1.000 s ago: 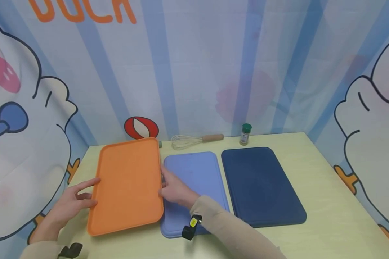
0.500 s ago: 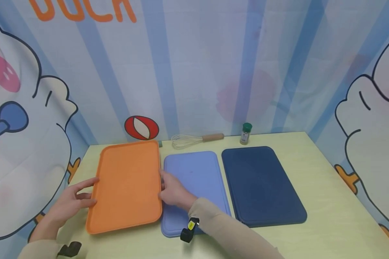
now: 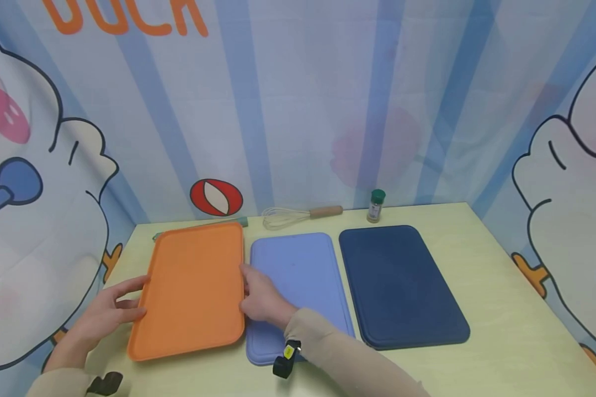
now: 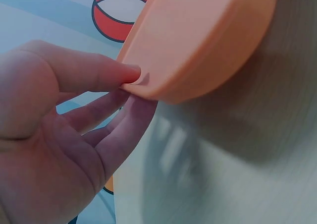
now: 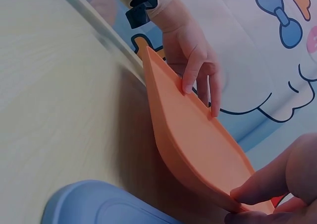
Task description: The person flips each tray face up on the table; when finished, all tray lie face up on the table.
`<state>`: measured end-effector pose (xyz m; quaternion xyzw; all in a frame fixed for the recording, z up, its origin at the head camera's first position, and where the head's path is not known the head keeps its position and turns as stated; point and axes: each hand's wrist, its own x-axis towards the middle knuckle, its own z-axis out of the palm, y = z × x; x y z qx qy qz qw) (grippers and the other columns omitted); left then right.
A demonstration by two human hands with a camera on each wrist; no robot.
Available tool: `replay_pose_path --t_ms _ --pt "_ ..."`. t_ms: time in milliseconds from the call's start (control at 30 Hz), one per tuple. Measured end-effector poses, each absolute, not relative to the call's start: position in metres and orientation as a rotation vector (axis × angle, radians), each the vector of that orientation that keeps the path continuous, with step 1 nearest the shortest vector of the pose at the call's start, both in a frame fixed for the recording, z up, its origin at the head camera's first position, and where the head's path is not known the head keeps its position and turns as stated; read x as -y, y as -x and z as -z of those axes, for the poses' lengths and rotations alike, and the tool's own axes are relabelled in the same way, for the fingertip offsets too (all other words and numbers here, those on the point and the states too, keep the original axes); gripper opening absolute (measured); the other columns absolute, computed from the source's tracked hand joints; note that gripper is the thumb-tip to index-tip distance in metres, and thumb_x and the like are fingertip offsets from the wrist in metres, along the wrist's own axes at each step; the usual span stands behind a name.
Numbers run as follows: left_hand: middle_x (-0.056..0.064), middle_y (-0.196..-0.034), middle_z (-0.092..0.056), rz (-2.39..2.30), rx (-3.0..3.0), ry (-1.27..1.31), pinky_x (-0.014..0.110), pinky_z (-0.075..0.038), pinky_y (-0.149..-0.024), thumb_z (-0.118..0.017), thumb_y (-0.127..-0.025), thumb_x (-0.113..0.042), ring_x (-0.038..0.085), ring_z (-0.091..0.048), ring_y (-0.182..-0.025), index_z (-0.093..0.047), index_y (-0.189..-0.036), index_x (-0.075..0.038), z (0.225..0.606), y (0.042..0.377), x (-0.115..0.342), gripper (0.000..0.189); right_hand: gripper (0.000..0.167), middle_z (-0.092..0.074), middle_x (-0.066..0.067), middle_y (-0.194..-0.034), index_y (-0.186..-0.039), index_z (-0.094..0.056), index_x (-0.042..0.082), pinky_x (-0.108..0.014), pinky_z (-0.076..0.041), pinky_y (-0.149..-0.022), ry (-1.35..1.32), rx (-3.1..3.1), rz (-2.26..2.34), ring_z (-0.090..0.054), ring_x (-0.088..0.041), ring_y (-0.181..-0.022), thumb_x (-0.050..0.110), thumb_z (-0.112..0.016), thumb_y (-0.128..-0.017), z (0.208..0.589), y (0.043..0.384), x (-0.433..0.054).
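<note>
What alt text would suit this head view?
The left hand and right hand hold an orange tray by its long sides. To its right, a light-blue panel and a navy panel lie on a pale table, with a whisk and green-capped jar behind.

The orange tray (image 3: 193,292) between the left hand (image 3: 101,314) and right hand (image 3: 264,293) is plain; the periwinkle tray (image 3: 303,264) lies beneath the right hand, the navy tray (image 3: 402,286) to its right. Beyond that hand, a whisk (image 3: 312,214) has cream wires and a tan handle, a spice jar (image 3: 374,207) a green cap. Behind both hands, the light-blue curtain (image 3: 308,110) bears darker stripes and a red-and-white ball print (image 3: 216,197).
</note>
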<state>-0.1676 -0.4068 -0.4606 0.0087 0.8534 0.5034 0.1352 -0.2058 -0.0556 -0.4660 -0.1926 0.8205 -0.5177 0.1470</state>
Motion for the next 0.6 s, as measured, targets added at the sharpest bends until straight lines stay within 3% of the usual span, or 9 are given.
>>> replay_pose_path --t_ms 300,600 --pt "0.036 -0.163 -0.027 -1.388 -2.508 0.011 0.034 -0.062 -0.086 -0.072 -0.096 -0.003 0.040 -0.066 -0.123 -0.029 -0.163 0.001 0.464 0.167 0.408 0.081 0.097 -0.057 -0.020 -0.149 -0.162 -0.031 -0.003 -0.032 -0.051 -0.106 0.594 -2.323 1.481 -0.059 -0.024 -0.132 -0.029 -0.057 -0.072 0.467 0.203 0.058" --pt "0.040 -0.156 -0.035 -1.267 -2.603 0.015 0.034 -0.063 -0.082 -0.071 -0.095 0.001 0.041 -0.068 -0.117 -0.025 -0.165 0.000 0.472 0.173 0.409 0.084 0.096 -0.063 -0.014 -0.141 -0.159 -0.036 0.000 -0.029 -0.049 -0.106 0.593 -2.349 1.426 -0.059 -0.020 -0.131 -0.029 -0.062 -0.071 0.470 0.201 0.059"
